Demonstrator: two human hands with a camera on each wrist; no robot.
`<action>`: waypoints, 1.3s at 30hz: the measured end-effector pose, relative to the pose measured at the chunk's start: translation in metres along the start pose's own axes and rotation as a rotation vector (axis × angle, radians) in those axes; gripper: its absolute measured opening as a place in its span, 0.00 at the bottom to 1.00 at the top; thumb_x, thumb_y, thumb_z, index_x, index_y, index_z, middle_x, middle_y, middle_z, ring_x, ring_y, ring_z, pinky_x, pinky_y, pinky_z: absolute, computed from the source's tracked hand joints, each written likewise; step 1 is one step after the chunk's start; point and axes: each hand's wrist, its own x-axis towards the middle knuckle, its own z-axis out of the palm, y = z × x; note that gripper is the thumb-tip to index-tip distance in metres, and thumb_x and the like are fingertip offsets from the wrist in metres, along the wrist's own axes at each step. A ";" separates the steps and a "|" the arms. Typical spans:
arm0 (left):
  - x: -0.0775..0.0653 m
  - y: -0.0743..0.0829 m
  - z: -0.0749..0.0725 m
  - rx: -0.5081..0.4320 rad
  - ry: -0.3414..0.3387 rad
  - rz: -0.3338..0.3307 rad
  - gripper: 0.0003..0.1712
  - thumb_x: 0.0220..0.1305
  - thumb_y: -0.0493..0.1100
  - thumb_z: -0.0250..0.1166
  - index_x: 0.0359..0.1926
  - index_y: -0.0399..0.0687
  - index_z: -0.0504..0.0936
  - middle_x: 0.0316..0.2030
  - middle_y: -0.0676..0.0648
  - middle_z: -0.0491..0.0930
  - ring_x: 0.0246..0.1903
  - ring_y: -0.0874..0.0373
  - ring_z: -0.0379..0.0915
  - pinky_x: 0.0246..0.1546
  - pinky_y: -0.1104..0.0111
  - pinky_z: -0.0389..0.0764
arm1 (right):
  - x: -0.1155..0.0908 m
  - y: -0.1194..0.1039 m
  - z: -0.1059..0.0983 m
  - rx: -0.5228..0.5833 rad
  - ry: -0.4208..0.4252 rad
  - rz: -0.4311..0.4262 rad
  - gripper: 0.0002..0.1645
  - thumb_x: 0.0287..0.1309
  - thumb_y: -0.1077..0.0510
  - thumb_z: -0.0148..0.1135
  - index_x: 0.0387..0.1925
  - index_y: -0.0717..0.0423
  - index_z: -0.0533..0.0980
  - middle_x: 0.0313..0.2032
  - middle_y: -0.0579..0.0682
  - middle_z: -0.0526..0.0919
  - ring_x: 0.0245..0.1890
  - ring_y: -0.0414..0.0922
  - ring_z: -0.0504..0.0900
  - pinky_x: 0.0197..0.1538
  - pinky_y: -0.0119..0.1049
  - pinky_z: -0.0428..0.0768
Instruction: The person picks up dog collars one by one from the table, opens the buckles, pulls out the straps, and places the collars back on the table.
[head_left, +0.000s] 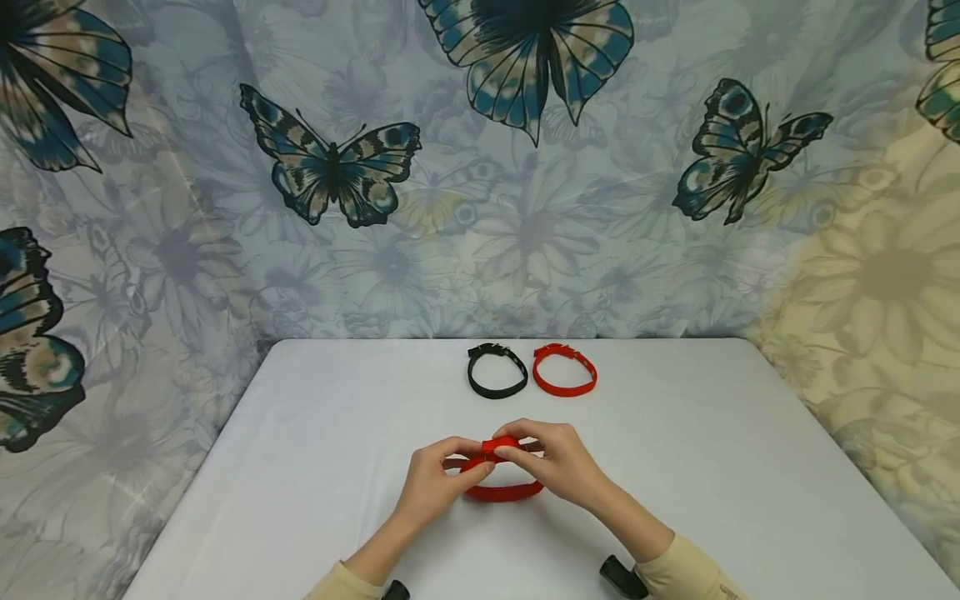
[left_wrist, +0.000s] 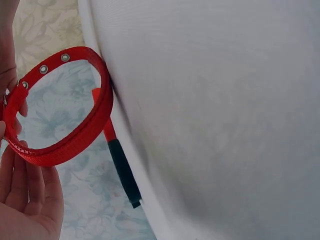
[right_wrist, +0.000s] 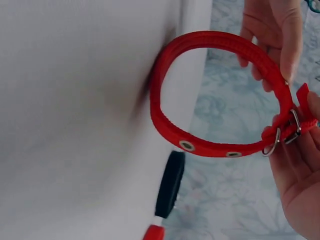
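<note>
Both hands hold a red collar [head_left: 504, 493], a fabric band closed into a loop with metal eyelets. My left hand [head_left: 435, 479] pinches the band on the left of the buckle area. At the top of the loop, my right hand [head_left: 558, 458] pinches the strap end between thumb and fingers. The right wrist view shows the metal buckle [right_wrist: 294, 127] and a D-ring [right_wrist: 272, 143] by the right fingers, with a short strap end bent up there. The loop's lower side hangs close over the white table; fingers partly hide the buckle in the head view.
Behind the hands, a black collar [head_left: 498, 393] and another red collar [head_left: 566, 390] lie side by side, both looped, near the far edge of the white table [head_left: 337, 400]. A butterfly-patterned cloth [head_left: 480, 267] hangs behind the table.
</note>
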 end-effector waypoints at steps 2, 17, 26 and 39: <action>0.000 -0.003 0.000 -0.005 -0.004 0.019 0.08 0.57 0.41 0.73 0.40 0.50 0.87 0.37 0.56 0.86 0.40 0.59 0.81 0.43 0.66 0.82 | 0.000 0.001 0.000 0.036 0.006 0.040 0.12 0.60 0.51 0.67 0.45 0.46 0.82 0.39 0.37 0.85 0.39 0.37 0.84 0.42 0.33 0.83; 0.006 0.005 -0.003 0.041 0.000 -0.036 0.09 0.60 0.40 0.71 0.42 0.49 0.88 0.37 0.55 0.85 0.38 0.58 0.81 0.40 0.68 0.82 | 0.006 0.008 -0.002 0.142 0.069 0.345 0.14 0.61 0.50 0.66 0.46 0.51 0.82 0.39 0.49 0.86 0.36 0.45 0.84 0.42 0.35 0.83; 0.007 -0.010 -0.003 0.078 -0.009 -0.052 0.08 0.60 0.47 0.71 0.40 0.54 0.89 0.35 0.60 0.85 0.35 0.64 0.80 0.38 0.70 0.82 | 0.009 0.021 -0.001 0.436 0.025 0.567 0.23 0.66 0.52 0.60 0.56 0.62 0.74 0.47 0.56 0.85 0.50 0.57 0.81 0.53 0.44 0.80; 0.012 -0.011 0.001 0.169 -0.024 -0.034 0.06 0.62 0.47 0.69 0.33 0.52 0.88 0.30 0.59 0.84 0.32 0.66 0.79 0.36 0.72 0.81 | 0.010 0.029 -0.001 0.606 -0.034 0.653 0.30 0.66 0.52 0.60 0.62 0.68 0.69 0.52 0.58 0.82 0.51 0.49 0.82 0.53 0.42 0.80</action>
